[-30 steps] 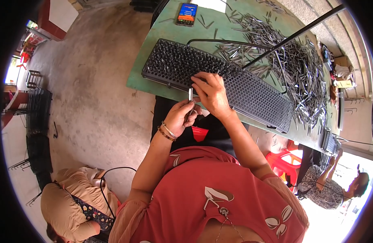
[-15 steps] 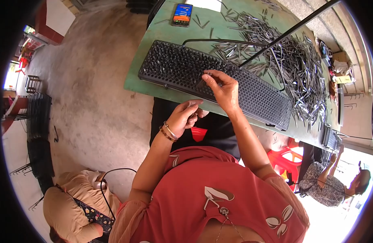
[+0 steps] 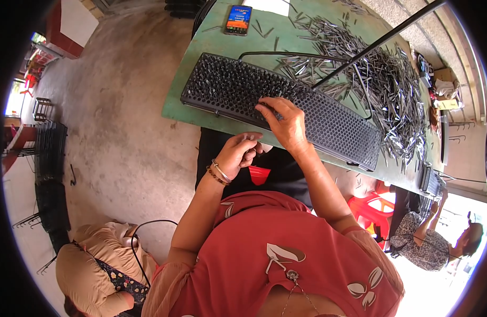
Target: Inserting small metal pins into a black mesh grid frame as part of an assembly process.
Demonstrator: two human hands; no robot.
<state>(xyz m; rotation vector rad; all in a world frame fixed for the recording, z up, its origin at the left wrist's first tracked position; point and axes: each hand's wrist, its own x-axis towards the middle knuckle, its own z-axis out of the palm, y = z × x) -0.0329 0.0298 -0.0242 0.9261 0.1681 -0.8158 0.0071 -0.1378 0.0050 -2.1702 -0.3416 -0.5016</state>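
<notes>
A long black tray (image 3: 345, 126) full of round holes lies slantwise along the near edge of the green table. Small dark slim pieces (image 3: 227, 76) stand upright in its holes on the left side; the right side shows bare holes. My right hand (image 3: 287, 126) is over the tray's middle, thumb and forefinger pinched at the border of the filled holes; what they hold is too small to make out. Below the table edge, my left hand (image 3: 238, 155) is closed with thumb on curled fingers, and its contents are hidden. A beaded bracelet circles that wrist.
A heap of loose dark strips (image 3: 391, 95) covers the table's right side. A black rod (image 3: 381, 42) slants over it, above a bent black bar (image 3: 291, 53). A phone (image 3: 237, 20) lies far left. A red stool (image 3: 373, 211) and two people (image 3: 423, 243) are nearby.
My right hand has shifted slightly left and down toward the near side of the tray, its fingertips now at the holes. My left hand has barely moved.
</notes>
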